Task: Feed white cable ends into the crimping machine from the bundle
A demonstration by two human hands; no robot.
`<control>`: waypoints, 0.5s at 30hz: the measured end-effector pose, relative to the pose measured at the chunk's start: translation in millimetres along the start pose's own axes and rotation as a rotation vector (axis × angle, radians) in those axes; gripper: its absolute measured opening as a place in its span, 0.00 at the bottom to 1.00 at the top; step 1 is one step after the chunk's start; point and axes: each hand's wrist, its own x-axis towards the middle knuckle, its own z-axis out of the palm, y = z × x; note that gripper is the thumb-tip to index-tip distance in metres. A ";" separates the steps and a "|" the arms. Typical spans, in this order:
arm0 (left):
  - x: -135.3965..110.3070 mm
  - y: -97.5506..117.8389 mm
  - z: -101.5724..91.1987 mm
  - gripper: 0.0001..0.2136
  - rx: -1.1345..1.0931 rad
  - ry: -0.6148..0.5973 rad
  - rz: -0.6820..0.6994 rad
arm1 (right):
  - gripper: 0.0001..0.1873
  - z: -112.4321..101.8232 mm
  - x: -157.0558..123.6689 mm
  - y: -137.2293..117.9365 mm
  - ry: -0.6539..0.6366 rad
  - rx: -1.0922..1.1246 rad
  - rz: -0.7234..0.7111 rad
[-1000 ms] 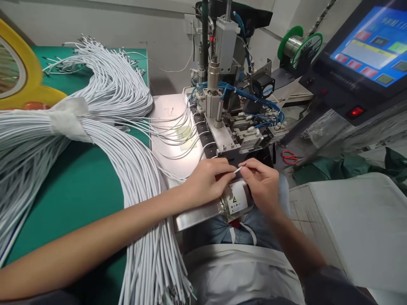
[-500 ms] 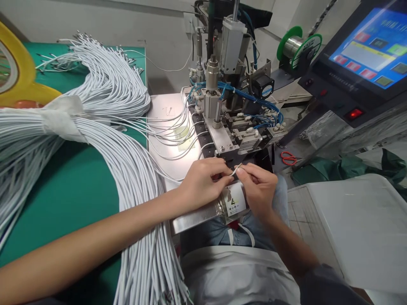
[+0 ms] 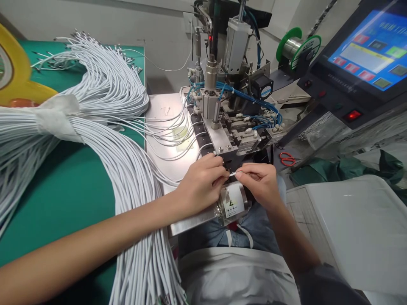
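My left hand and my right hand meet just in front of the machine's metal fixture block. Both pinch the end of a thin white wire, fingers closed around it. Under the hands lies a metal cylinder with a white warning label. A big bundle of white wires runs across the green mat to my left, bound with white tape. Several wires lead over the lit metal plate into the fixture.
The machine head with blue tubing rises behind the hands. A touch screen and red button sit at right, a green solder spool behind. Red scissors lie right of the fixture. A white tray is at lower right.
Both hands have shifted slightly up toward the fixture block, still pinching the wire end; the wire tip now lies flatter between them.
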 end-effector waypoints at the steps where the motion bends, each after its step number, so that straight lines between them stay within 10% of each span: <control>1: 0.0 1.0 -0.2 0.09 -0.046 -0.002 -0.045 | 0.11 3.9 -2.0 -0.3 0.041 0.024 -0.010; 8: -2.2 0.8 -0.4 0.06 -0.144 -0.116 -0.139 | 0.13 21.6 -13.1 8.2 0.246 0.018 0.026; 15: 3.2 -10.5 4.8 0.10 0.141 -0.528 -0.144 | 0.11 2.5 -0.8 46.8 0.051 0.012 0.172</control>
